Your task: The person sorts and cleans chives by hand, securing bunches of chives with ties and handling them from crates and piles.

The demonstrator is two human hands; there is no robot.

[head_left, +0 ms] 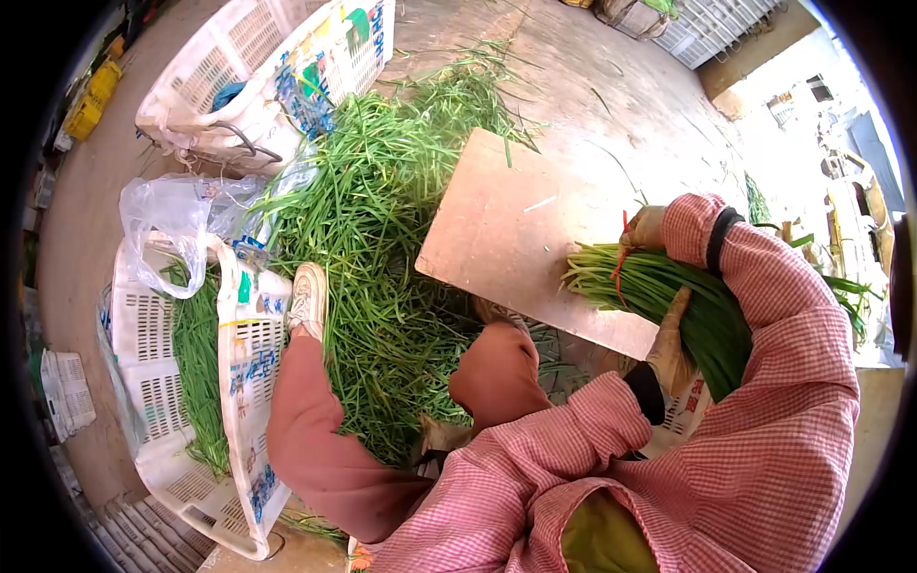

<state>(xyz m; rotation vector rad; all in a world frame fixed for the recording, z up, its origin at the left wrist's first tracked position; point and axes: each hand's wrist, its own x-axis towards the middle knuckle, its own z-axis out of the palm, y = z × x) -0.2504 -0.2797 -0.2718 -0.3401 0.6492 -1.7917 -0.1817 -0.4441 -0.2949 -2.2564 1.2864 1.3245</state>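
Observation:
A thick bundle of green garlic chives [712, 320] lies across the right end of a board, its cut ends pointing left. Around the bundle near those ends runs a thin red tie [618, 277]. My left hand [673, 349] is closed on the near side of the bundle, thumb up over the stalks. At the far side my right hand [646, 229] has its fingers closed at the upper end of the red tie, next to the stalks. The wooden board [497, 210] carries a few small scraps.
A large heap of loose chives [382, 239] covers the floor by my feet. A white crate [158, 382] with chives inside stands at left, a clear plastic bag [167, 224] over its rim. Behind it is another white crate [215, 72]. More crates [712, 29] stand far right.

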